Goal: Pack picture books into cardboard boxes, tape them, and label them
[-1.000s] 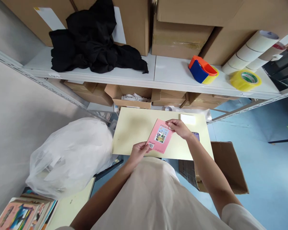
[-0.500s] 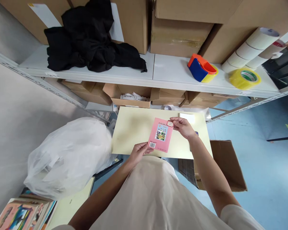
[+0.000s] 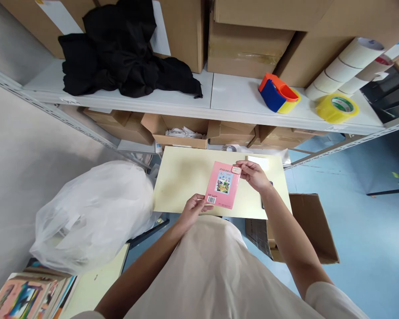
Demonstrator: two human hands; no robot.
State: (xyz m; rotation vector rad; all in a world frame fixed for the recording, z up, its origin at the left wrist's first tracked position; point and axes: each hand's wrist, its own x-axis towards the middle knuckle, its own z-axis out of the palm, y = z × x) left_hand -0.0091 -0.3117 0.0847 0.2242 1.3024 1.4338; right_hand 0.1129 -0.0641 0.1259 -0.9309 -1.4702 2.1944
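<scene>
A thin pink book [image 3: 223, 184] with a picture, a barcode and a red-edged label at its top right corner is held above a pale yellow table [image 3: 179, 177]. My left hand [image 3: 195, 210] is closed on its lower left corner, thumb on top. At the upper right corner, beside the label, my right hand [image 3: 253, 174] pinches the edge. White paper [image 3: 258, 162] lies on the table just beyond my right hand. A dark phone-like object [image 3: 271, 183] is mostly hidden behind my right wrist.
A shelf ahead bears black cloth [image 3: 119, 53], an orange-blue-yellow tape dispenser [image 3: 278, 94] and yellow tape [image 3: 337, 107]. To the left are a stuffed plastic bag [image 3: 93, 212] and stacked books [image 3: 29, 292]. An open cardboard box [image 3: 314, 226] stands at the right on the floor.
The pink book and both hands stay almost in place, with the same hold. The whole view has shifted slightly.
</scene>
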